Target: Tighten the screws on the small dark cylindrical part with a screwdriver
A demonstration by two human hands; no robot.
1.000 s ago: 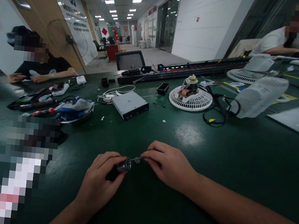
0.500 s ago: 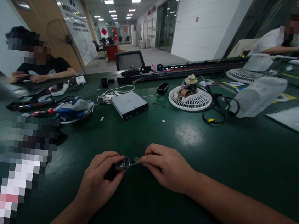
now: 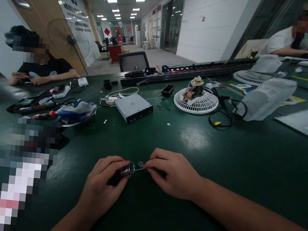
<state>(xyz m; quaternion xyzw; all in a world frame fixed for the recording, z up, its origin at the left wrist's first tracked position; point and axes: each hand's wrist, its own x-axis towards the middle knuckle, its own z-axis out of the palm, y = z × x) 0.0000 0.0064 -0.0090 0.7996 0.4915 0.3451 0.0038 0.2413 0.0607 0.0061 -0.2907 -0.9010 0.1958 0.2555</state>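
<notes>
Hands [image 3: 102, 183] [image 3: 175, 174] grip metal cylinder [image 3: 126, 170] near rim [image 3: 133, 167] (left), thin rod [image 3: 138, 169] (right), wide tabletop [image 3: 221, 155] beyond.

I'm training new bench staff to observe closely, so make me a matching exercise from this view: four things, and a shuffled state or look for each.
Things
1. wearer's left hand
2. wearer's right hand
3. flat box
4. nearer round white grille

States
A. grey on top, black in front
B. pinching a thin rod
C. bearing a motor-like part
D. gripping a shiny metal cylinder

Pairs: 1-D, 2-B, 3-A, 4-C
</notes>
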